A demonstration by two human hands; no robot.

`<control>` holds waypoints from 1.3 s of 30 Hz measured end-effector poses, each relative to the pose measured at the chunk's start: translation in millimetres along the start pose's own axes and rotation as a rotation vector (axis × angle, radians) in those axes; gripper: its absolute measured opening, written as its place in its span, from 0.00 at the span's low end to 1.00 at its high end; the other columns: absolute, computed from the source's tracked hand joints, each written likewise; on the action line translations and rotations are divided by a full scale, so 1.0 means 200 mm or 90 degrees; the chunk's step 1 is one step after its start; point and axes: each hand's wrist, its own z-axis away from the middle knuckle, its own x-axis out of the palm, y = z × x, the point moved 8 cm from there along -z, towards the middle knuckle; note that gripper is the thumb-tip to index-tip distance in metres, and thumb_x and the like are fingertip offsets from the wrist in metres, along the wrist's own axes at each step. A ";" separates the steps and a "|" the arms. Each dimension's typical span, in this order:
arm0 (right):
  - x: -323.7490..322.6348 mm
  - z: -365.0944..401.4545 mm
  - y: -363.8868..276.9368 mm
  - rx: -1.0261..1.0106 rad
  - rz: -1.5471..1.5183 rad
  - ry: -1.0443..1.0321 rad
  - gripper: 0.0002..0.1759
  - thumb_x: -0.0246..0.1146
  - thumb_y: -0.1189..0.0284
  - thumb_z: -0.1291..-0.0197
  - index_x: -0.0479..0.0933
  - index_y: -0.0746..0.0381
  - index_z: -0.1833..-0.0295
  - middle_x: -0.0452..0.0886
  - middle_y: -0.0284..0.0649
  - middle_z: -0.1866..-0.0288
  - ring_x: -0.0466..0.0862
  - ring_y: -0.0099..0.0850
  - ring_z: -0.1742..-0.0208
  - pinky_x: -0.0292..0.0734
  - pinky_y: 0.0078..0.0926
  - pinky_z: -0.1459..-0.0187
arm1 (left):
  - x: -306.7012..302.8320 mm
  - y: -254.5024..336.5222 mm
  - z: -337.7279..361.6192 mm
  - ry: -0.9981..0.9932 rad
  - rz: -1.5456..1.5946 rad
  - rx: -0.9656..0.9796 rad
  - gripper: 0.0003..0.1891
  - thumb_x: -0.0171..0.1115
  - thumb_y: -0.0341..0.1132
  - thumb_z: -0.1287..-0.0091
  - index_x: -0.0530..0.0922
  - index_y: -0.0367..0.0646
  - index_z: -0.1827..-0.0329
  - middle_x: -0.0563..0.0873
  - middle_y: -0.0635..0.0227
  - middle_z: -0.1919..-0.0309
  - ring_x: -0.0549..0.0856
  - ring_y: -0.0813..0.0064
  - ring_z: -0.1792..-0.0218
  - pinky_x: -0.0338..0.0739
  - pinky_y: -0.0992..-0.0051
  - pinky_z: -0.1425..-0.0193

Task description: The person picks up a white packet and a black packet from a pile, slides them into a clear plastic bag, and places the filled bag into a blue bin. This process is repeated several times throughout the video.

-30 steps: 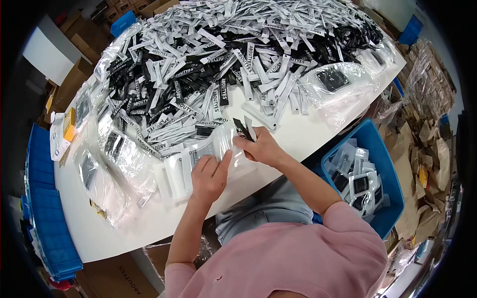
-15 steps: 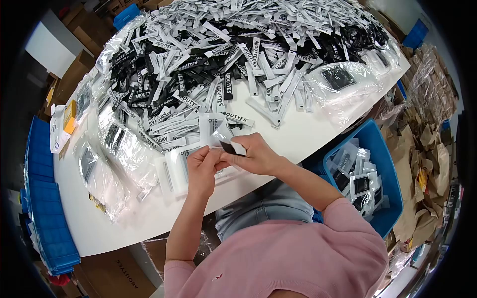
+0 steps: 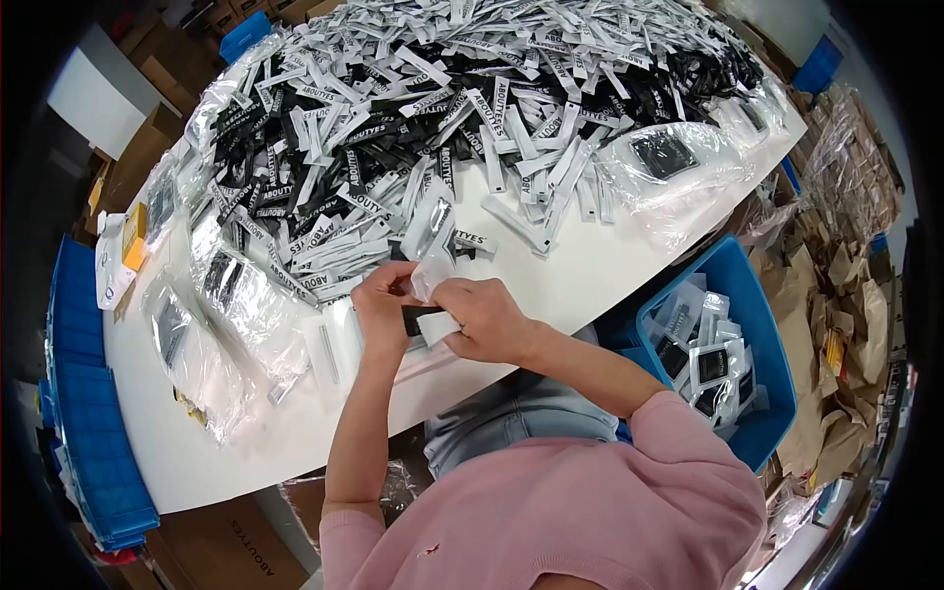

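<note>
Over the near part of the white table, my two hands are close together. My left hand [image 3: 382, 303] has its fingers wrapped round the left side of a clear plastic bag [image 3: 433, 243], which stands up between the hands. My right hand [image 3: 489, 320] is closed on a black and white packet [image 3: 436, 327], whose end sticks out toward my left hand. Just beyond both hands lies a large pile of black and white slim packets [image 3: 374, 128]. Flat clear bags [image 3: 329, 349] lie on the table beside my left wrist.
To the right, below table level, a blue bin [image 3: 777, 379] holds several filled pouches [image 3: 713, 366]. Plastic-wrapped bundles lie at the left [image 3: 231, 285] and right [image 3: 669, 157] of the white table [image 3: 226, 472]. Blue trays [image 3: 98, 433] line the left edge.
The clear bag now stands up between my hands. My left hand has moved slightly left and up, and the black and white packet now points down and left from my right hand.
</note>
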 end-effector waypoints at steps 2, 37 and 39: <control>-0.09 -0.02 0.01 0.023 -0.061 0.114 0.16 0.61 0.79 0.69 0.71 0.63 0.67 0.72 0.41 0.75 0.75 0.40 0.76 0.70 0.33 0.77 | 0.06 0.08 0.00 -0.064 0.042 0.045 0.16 0.59 0.16 0.55 0.79 0.33 0.61 0.79 0.73 0.77 0.73 0.87 0.78 0.67 0.86 0.75; -0.01 0.06 0.34 0.281 -0.264 0.227 0.06 0.55 0.80 0.49 0.77 0.70 0.68 0.79 0.36 0.75 0.76 0.24 0.74 0.71 0.22 0.72 | 0.26 0.39 0.20 -0.093 -0.470 0.378 0.36 0.58 0.21 0.55 0.68 0.46 0.36 0.74 0.65 0.82 0.76 0.67 0.81 0.72 0.68 0.75; 0.03 0.05 0.37 0.299 -0.393 0.166 0.07 0.56 0.80 0.49 0.78 0.70 0.66 0.80 0.37 0.74 0.76 0.23 0.73 0.72 0.22 0.70 | 0.22 0.39 0.15 -0.176 -0.407 0.276 0.36 0.59 0.22 0.54 0.66 0.46 0.35 0.76 0.64 0.78 0.77 0.66 0.77 0.73 0.68 0.70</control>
